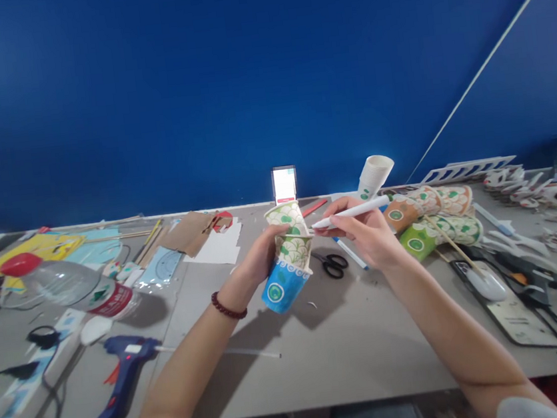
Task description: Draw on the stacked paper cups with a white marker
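Observation:
In front of me my left hand (263, 252) grips a joined set of paper cups (286, 275), tilted, with a blue band and round green logo at the lower end and a green leaf pattern above. My right hand (364, 229) pinches a white marker pen (359, 210), its tip pointing left. That tip is at the edge of the cups; whether it touches them I cannot tell. Below the pen, black-handled scissors (334, 265) lie on the table beside a blue and white pen (351, 253).
Left are a blue glue gun (125, 367), a power strip (40, 370), a red-capped bottle (76, 286) and brown cardboard (188, 234). Right are orange and green cups (417, 240), stacked white cups (375, 174), a mouse (485, 282) and cables. A blue wall (245, 92) stands behind.

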The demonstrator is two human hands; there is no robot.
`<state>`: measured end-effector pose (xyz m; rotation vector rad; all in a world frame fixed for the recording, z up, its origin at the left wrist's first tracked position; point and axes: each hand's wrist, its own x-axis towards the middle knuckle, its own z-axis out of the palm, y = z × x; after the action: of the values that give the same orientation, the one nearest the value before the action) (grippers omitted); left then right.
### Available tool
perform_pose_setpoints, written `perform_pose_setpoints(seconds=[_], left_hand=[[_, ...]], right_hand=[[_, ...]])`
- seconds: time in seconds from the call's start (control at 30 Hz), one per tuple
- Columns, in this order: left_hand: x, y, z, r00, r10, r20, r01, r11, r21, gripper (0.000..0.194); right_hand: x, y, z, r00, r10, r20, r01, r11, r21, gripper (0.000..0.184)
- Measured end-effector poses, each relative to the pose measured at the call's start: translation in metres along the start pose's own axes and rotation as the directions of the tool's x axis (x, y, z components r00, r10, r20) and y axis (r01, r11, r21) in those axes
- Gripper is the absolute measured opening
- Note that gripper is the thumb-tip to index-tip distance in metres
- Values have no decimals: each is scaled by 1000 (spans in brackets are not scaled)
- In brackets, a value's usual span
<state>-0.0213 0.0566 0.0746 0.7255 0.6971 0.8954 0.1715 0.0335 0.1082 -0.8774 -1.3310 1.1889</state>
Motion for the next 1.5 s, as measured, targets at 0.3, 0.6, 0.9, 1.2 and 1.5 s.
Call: perform_pose_setpoints(seconds=[0.3, 0.6, 0.9, 1.2, 1.5], left_hand=[[-2, -1, -4, 992, 127, 18, -128, 991, 27, 41], [-4, -3, 0, 967, 241, -79, -239, 970, 38, 56], [-3, -3, 0, 978, 196, -73, -195, 980, 28, 45], [-5, -2, 2, 976, 197, -90, -195, 980, 25, 47], [-8, -2, 2, 978, 194, -79, -188, 978, 86, 46]], right_hand=[[-8, 13, 14, 959, -282, -31, 267, 936, -231, 13], [-8, 33, 15, 963, -265, -56, 240, 932, -272, 12], [-9, 39, 14, 948, -315, -42, 277, 883, -379, 10], [-12, 39, 13, 940, -340, -19, 301, 859, -415, 8], [-11, 40, 15, 945, -324, -52, 277, 873, -401, 9]])
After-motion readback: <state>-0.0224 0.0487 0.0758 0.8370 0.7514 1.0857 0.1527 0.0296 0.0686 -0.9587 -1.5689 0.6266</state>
